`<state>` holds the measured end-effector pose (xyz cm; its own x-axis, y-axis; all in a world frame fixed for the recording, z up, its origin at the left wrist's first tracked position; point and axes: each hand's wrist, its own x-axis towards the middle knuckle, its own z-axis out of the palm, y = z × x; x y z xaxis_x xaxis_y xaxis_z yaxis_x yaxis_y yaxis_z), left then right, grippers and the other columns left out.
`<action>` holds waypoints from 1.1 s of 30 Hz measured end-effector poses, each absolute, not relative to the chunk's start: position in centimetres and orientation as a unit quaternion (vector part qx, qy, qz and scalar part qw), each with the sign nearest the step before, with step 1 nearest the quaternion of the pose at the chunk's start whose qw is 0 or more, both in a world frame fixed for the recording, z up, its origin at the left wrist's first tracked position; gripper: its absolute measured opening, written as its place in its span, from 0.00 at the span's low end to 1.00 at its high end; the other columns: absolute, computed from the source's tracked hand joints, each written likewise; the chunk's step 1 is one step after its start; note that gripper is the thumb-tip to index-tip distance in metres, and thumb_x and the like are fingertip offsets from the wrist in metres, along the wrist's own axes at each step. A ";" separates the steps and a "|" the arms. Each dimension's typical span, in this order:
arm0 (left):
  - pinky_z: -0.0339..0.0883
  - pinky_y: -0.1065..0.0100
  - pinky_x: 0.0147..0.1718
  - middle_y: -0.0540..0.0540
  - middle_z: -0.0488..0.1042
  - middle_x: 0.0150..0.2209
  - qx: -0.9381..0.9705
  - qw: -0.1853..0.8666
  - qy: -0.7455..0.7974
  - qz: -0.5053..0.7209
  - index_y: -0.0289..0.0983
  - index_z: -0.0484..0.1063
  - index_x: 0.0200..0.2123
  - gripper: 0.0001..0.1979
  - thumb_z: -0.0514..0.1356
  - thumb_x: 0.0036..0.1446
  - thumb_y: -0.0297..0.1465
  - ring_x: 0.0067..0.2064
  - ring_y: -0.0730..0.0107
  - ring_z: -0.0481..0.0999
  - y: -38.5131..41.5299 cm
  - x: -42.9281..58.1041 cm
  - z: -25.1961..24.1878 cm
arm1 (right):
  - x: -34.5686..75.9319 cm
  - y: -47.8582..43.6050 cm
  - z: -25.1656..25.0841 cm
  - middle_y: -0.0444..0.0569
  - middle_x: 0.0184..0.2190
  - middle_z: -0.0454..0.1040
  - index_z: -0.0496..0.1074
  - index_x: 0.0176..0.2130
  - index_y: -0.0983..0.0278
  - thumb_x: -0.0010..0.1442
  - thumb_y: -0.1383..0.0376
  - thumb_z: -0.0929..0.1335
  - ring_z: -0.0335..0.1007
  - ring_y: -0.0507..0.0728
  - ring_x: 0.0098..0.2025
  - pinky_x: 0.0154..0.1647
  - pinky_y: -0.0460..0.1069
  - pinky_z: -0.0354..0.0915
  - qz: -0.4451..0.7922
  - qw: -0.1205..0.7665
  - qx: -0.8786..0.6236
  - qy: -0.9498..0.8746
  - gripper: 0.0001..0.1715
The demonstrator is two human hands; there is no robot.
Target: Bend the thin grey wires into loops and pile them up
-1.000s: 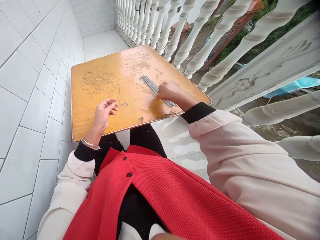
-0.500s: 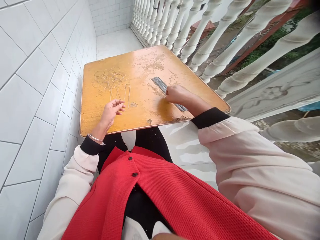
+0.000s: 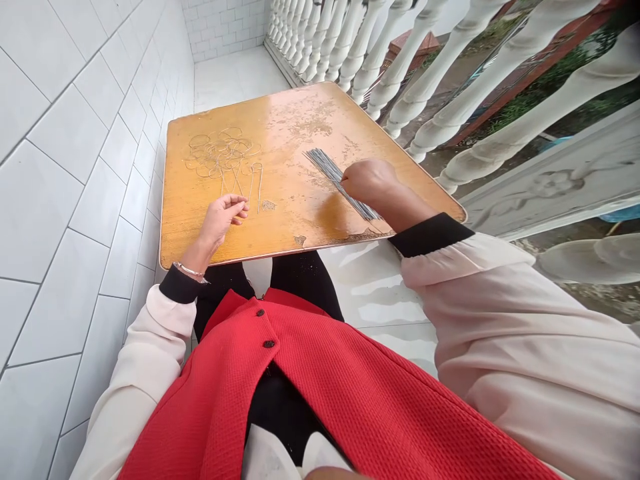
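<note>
A sheaf of straight thin wires point(image 3: 330, 175), most of the work left, lies right of centre on the bench point(image 3: 295, 207), clenched in the right hand point(image 3: 367, 183); already-bent wire loops point(image 3: 223, 153) sit near the far left; the left hand point(image 3: 220, 220) pinches just below them, whether on a wire cannot be told.

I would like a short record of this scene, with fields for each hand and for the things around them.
Left hand: loosely curled, nothing visible in it, near bent wire loops
Right hand: closed over a bundle of thin metal wires
Surface: worn orange wooden tabletop
Jewellery: metal bracelet
Surroundings: white tiled wall, white balustrade
</note>
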<state>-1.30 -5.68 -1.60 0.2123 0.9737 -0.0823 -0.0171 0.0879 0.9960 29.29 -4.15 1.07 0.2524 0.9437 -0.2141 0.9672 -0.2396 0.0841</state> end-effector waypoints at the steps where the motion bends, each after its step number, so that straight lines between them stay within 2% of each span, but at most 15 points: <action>1: 0.62 0.78 0.25 0.51 0.76 0.29 0.524 0.576 0.461 0.425 0.34 0.75 0.33 0.08 0.58 0.61 0.19 0.27 0.82 0.73 -5.6 -1.3 -1.6 | 29.4 -4.1 1.0 0.68 0.53 0.78 0.79 0.52 0.78 0.63 0.75 0.62 0.73 0.70 0.55 0.41 0.54 0.63 -0.062 0.089 0.785 0.610 0.23; 5: 0.63 0.78 0.25 0.50 0.77 0.29 0.545 0.564 0.464 0.412 0.34 0.76 0.33 0.08 0.59 0.60 0.19 0.27 0.82 0.74 -5.4 -1.4 -1.4 | 30.6 -3.8 0.3 0.65 0.52 0.80 0.80 0.51 0.75 0.62 0.74 0.65 0.73 0.67 0.53 0.42 0.54 0.62 -0.064 0.034 0.775 0.627 0.21; 9: 0.64 0.76 0.26 0.49 0.77 0.29 0.584 0.547 0.469 0.375 0.35 0.76 0.32 0.08 0.59 0.60 0.20 0.28 0.80 0.75 -5.4 -2.0 -0.7 | 32.4 -3.5 -0.5 0.57 0.38 0.83 0.83 0.44 0.68 0.61 0.70 0.68 0.75 0.63 0.43 0.43 0.53 0.66 -0.084 -0.035 0.762 0.641 0.14; 11: 0.65 0.75 0.27 0.48 0.77 0.29 0.619 0.531 0.470 0.338 0.34 0.76 0.32 0.07 0.60 0.60 0.20 0.27 0.79 0.75 -5.2 -2.4 0.0 | 33.0 -3.3 -0.7 0.54 0.33 0.82 0.82 0.40 0.65 0.60 0.68 0.69 0.75 0.63 0.42 0.43 0.53 0.67 -0.085 -0.050 0.756 0.647 0.11; 18: 0.64 0.74 0.23 0.47 0.76 0.25 0.711 0.483 0.435 0.268 0.35 0.77 0.27 0.07 0.63 0.57 0.22 0.25 0.77 0.74 -2.7 -2.5 2.5 | 32.9 -3.0 -0.7 0.53 0.30 0.80 0.81 0.35 0.65 0.56 0.68 0.73 0.76 0.62 0.41 0.45 0.53 0.68 -0.107 -0.017 0.761 0.639 0.04; 21: 0.65 0.73 0.24 0.47 0.76 0.25 0.724 0.482 0.425 0.251 0.35 0.77 0.27 0.07 0.64 0.57 0.22 0.25 0.77 0.73 -2.0 -1.4 2.8 | 32.9 -3.3 -0.3 0.49 0.25 0.76 0.78 0.33 0.63 0.57 0.70 0.72 0.76 0.60 0.34 0.41 0.53 0.70 -0.174 -0.068 0.776 0.603 0.03; 24: 0.64 0.72 0.26 0.47 0.75 0.26 0.717 0.465 0.438 0.278 0.35 0.77 0.29 0.06 0.64 0.57 0.21 0.26 0.75 0.73 -1.4 -0.2 2.3 | 32.8 -4.1 0.7 0.50 0.24 0.75 0.76 0.31 0.64 0.59 0.70 0.71 0.74 0.57 0.30 0.36 0.52 0.70 -0.216 -0.129 0.773 0.582 0.04; 26: 0.67 0.71 0.31 0.48 0.76 0.30 0.702 0.442 0.441 0.344 0.36 0.77 0.33 0.06 0.65 0.56 0.20 0.29 0.73 0.75 -0.9 0.5 1.9 | 32.1 -4.8 1.6 0.52 0.25 0.76 0.74 0.30 0.64 0.61 0.68 0.71 0.73 0.57 0.30 0.34 0.52 0.69 -0.223 -0.144 0.756 0.598 0.07; 29: 0.69 0.69 0.47 0.46 0.77 0.42 0.668 0.401 0.423 0.463 0.38 0.78 0.38 0.13 0.69 0.51 0.18 0.46 0.66 0.78 0.1 1.0 1.9 | 29.8 -6.0 3.1 0.52 0.27 0.77 0.72 0.29 0.62 0.63 0.64 0.71 0.72 0.55 0.28 0.30 0.50 0.67 -0.247 -0.164 0.713 0.635 0.10; 31: 0.66 0.66 0.56 0.44 0.75 0.50 0.672 0.375 0.410 0.489 0.41 0.77 0.40 0.19 0.70 0.48 0.16 0.58 0.59 0.74 0.7 0.7 2.3 | 27.8 -6.6 3.9 0.50 0.28 0.77 0.71 0.30 0.62 0.62 0.64 0.72 0.70 0.53 0.27 0.27 0.49 0.66 -0.289 -0.186 0.677 0.651 0.10; 33: 0.63 0.64 0.60 0.43 0.74 0.52 0.698 0.348 0.402 0.480 0.43 0.77 0.40 0.21 0.70 0.46 0.15 0.64 0.56 0.67 1.1 0.0 2.8 | 26.0 -6.8 4.3 0.48 0.28 0.78 0.72 0.30 0.61 0.62 0.63 0.73 0.69 0.52 0.26 0.27 0.49 0.65 -0.331 -0.184 0.637 0.671 0.09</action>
